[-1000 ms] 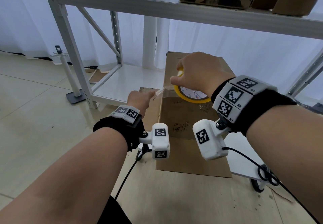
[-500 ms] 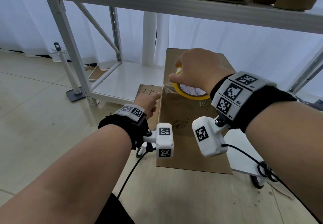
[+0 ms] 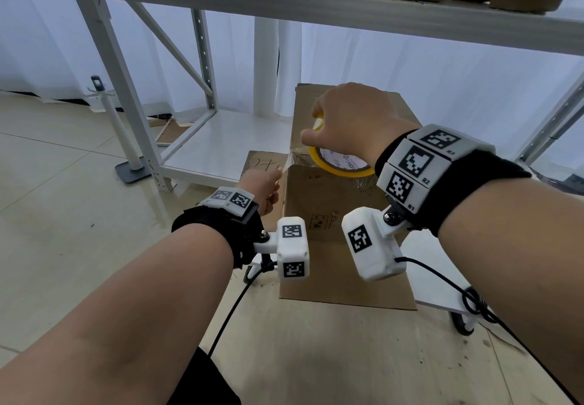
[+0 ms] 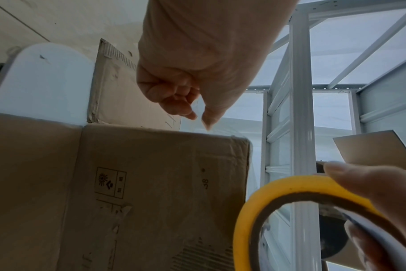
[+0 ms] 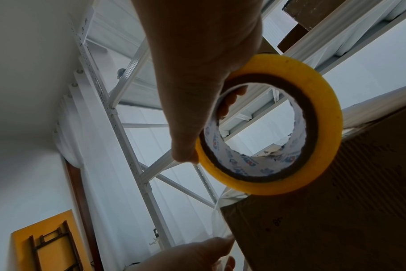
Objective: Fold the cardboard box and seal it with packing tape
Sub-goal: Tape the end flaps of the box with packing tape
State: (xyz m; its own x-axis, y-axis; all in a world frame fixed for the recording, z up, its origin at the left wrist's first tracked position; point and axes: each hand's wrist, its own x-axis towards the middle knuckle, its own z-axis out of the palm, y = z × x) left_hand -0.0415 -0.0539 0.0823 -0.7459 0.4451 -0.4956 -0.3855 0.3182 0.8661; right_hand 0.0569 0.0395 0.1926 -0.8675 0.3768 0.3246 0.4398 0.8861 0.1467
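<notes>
The right hand (image 3: 350,123) grips the tape roll (image 3: 339,162) atop the box (image 3: 319,211); the left hand (image 3: 262,189) pinches the tape's loose end (image 3: 286,166).

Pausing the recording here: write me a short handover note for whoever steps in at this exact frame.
Right hand: holds the yellow tape roll over the top near edge of the cardboard box.
Left hand: pinches the free tape end at the box's upper left corner.
Done: the box stands folded on the board; clear tape is drawn across its top edge.
Left: press the strip down, cut it and finish sealing. The seam is hidden under the hand.
</notes>
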